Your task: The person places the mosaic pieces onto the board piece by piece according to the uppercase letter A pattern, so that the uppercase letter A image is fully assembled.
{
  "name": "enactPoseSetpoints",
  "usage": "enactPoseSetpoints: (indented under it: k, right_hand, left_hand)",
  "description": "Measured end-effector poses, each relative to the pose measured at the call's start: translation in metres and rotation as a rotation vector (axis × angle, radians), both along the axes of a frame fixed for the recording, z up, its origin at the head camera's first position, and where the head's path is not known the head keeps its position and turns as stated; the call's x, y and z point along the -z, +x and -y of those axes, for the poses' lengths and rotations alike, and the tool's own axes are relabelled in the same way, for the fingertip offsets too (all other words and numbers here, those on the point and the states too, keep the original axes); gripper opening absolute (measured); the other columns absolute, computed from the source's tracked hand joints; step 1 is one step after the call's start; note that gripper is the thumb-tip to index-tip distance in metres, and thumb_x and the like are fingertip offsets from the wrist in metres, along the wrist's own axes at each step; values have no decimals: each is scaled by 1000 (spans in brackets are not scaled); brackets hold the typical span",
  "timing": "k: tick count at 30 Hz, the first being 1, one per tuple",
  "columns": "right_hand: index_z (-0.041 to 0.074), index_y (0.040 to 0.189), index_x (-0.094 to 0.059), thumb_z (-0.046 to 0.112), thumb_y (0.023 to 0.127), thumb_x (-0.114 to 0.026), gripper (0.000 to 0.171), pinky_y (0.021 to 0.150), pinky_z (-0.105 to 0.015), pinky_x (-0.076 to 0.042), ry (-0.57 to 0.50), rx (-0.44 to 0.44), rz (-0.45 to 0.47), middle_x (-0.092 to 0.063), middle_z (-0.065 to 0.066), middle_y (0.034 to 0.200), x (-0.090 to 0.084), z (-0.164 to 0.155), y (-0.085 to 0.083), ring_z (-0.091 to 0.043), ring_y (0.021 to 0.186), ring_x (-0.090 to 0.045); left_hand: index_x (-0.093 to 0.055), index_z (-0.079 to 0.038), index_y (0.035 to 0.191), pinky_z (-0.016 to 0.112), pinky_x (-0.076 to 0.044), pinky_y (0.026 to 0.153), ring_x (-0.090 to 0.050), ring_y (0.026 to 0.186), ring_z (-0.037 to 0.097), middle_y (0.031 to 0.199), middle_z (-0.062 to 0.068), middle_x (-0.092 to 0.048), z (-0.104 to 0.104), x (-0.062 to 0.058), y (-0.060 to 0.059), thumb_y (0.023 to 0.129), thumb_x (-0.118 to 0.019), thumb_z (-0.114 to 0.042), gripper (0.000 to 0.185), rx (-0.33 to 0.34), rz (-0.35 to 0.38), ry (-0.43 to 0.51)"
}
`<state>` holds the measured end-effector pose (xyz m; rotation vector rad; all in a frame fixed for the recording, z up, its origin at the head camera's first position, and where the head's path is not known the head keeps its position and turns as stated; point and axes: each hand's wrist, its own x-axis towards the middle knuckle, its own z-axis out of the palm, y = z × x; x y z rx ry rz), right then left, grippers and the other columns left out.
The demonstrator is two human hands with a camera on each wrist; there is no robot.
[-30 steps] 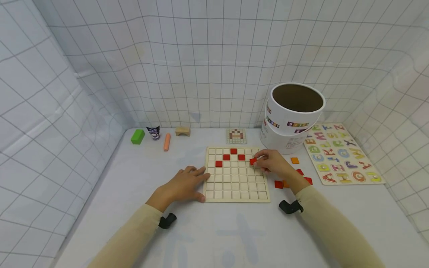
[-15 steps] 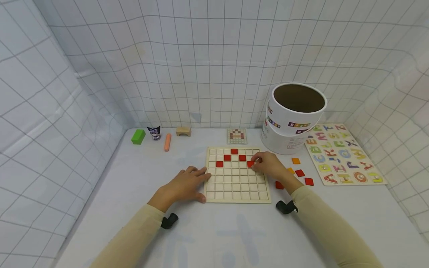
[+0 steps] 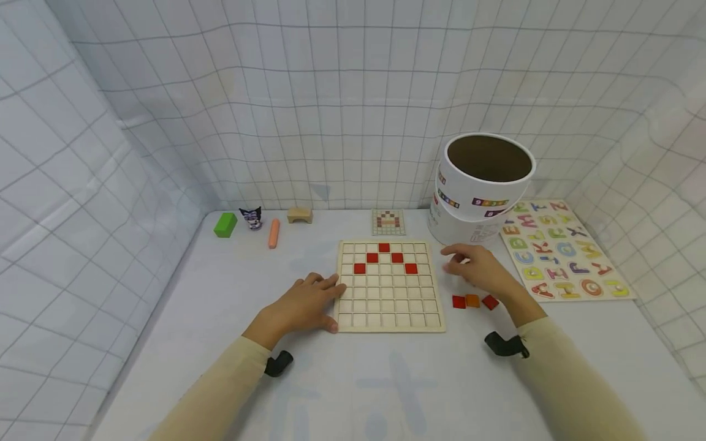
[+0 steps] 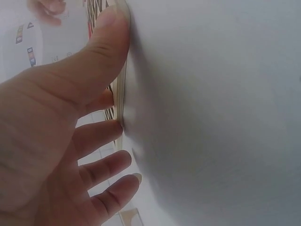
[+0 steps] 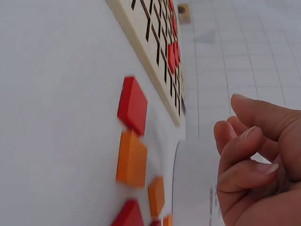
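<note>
A wooden grid board (image 3: 388, 306) lies on the white table, with several red tiles (image 3: 410, 268) set in its upper rows. My left hand (image 3: 309, 297) rests flat on the table, fingers straight, against the board's left edge (image 4: 120, 101). My right hand (image 3: 469, 266) hovers just right of the board with its fingers loosely curled and nothing in it. Close below it lie loose tiles: a red one (image 3: 459, 301), an orange one (image 3: 472, 300) and another red one (image 3: 489, 302). The right wrist view shows the curled fingers (image 5: 249, 155) above a red tile (image 5: 132, 106) and an orange tile (image 5: 131, 159).
A white open tub (image 3: 480, 184) stands behind my right hand, and an alphabet puzzle (image 3: 562, 251) lies at far right. A pattern card (image 3: 388, 223) sits behind the board. Along the back left are a green block (image 3: 225, 224), a small figurine (image 3: 251, 218), an orange stick (image 3: 273, 233) and a wooden arch (image 3: 299, 215).
My right hand set the red tile it pinched into the board, let go and drew back to the right. My left hand stayed where it was.
</note>
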<state>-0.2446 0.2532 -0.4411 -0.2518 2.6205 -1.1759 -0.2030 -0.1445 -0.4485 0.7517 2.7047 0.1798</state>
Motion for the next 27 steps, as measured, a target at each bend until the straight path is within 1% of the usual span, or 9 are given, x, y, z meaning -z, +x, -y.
enactPoseSetpoints:
  k: [2, 5, 8, 10, 13, 17, 19, 23, 27]
  right_hand:
    - [9, 140, -59, 29, 99, -68, 46, 69, -36, -52, -45, 55, 31, -59, -16, 112, -1, -24, 7, -32, 83, -59]
    - [8, 143, -55, 32, 100, -67, 50, 70, -34, -51, -64, 136, 66, -58, -16, 117, 1, -55, 20, -31, 89, -58]
    - [6, 145, -52, 31, 101, -66, 53, 62, -29, -46, -92, 200, 90, -55, -15, 117, 7, -78, 31, -26, 83, -56]
    - [4, 145, -51, 29, 100, -66, 53, 57, -29, -42, -107, 218, 97, -54, -15, 115, 11, -86, 36, -25, 77, -54]
    - [3, 143, -52, 28, 98, -69, 54, 60, -30, -42, -84, 225, 97, -54, -14, 112, 16, -90, 38, -23, 81, -53]
    - [1, 138, -57, 29, 94, -73, 54, 71, -31, -46, 31, 233, 89, -56, -13, 110, 22, -83, 34, -26, 94, -52]
    - [0, 134, -59, 28, 92, -75, 52, 74, -31, -47, 95, 230, 73, -58, -14, 109, 24, -78, 32, -27, 96, -53]
    - [0, 127, -62, 26, 91, -75, 47, 76, -33, -48, 182, 221, 46, -63, -17, 111, 25, -70, 30, -29, 97, -55]
    - [0, 125, -61, 24, 92, -74, 42, 76, -34, -50, 220, 223, 54, -64, -20, 114, 24, -66, 29, -29, 94, -58]
  left_hand:
    - [-43, -20, 157, 64, -29, 115, -36, 144, 34, 167, 7, -30, 0, -1, 0, 81, -79, -52, 90, 1, -1, -2]
    - [-44, -19, 156, 63, -30, 115, -37, 143, 35, 166, 8, -32, 0, -2, 1, 81, -80, -51, 90, 0, -2, -1]
    - [-46, -18, 155, 63, -30, 115, -37, 143, 36, 165, 9, -33, 0, -2, 5, 80, -81, -51, 89, -6, -2, -3]
    - [-46, -18, 155, 62, -30, 115, -37, 144, 37, 165, 9, -34, 0, -1, 6, 80, -80, -51, 89, -8, -4, -5]
    - [-45, -18, 156, 62, -30, 115, -36, 145, 36, 165, 8, -34, -1, 0, 5, 81, -79, -52, 89, -5, -10, -10]
    - [-43, -18, 156, 61, -32, 114, -37, 144, 36, 165, 9, -33, -2, -1, 4, 82, -78, -52, 89, 11, -28, -9]
    - [-43, -16, 156, 61, -33, 113, -38, 143, 36, 165, 10, -33, -2, -1, 5, 82, -78, -52, 89, 22, -38, -7]
    - [-43, -14, 156, 61, -35, 111, -39, 140, 37, 165, 12, -33, 0, -1, 7, 82, -77, -51, 89, 42, -62, -11]
    - [-42, -15, 157, 60, -35, 111, -39, 141, 37, 166, 12, -31, 0, -1, 7, 82, -77, -51, 90, 42, -61, -8]
